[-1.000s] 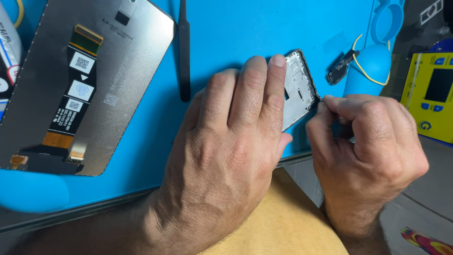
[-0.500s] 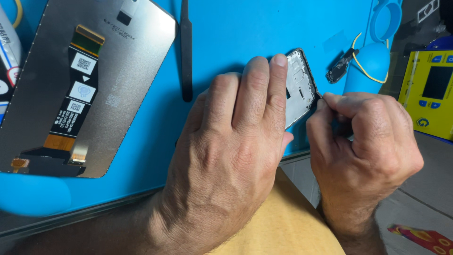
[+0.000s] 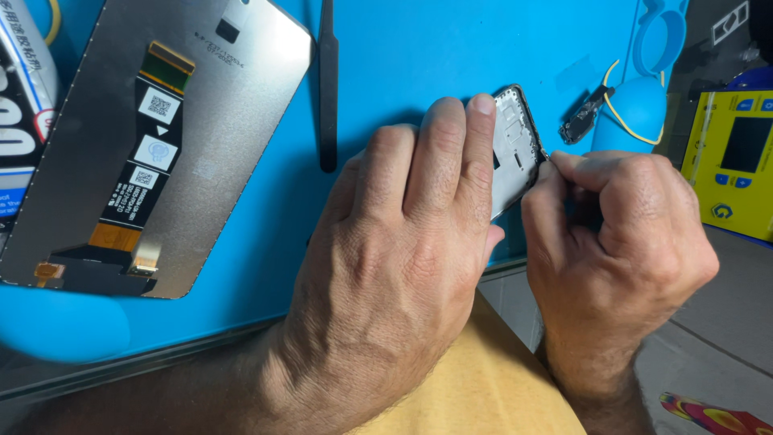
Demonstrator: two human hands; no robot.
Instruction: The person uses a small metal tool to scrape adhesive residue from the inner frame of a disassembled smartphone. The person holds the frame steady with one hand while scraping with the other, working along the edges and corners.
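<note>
My left hand [image 3: 403,266] lies flat on a phone frame [image 3: 515,145], pressing it onto the blue work mat [image 3: 419,48]; only the frame's black-edged top right corner shows past my fingers. My right hand [image 3: 616,258] is closed into a fist at the frame's right edge, pinching something small that I cannot make out against that edge.
A grey display panel [image 3: 225,121] with a black flex cable lies back-up at the left. Black tweezers [image 3: 328,89] lie above my left hand. A small part with a yellow wire [image 3: 584,121] rests by a blue holder [image 3: 644,113]. A yellow box [image 3: 737,161] stands at the right.
Both hands stay in place on the frame. The view has shifted very slightly; nothing else has visibly moved.
</note>
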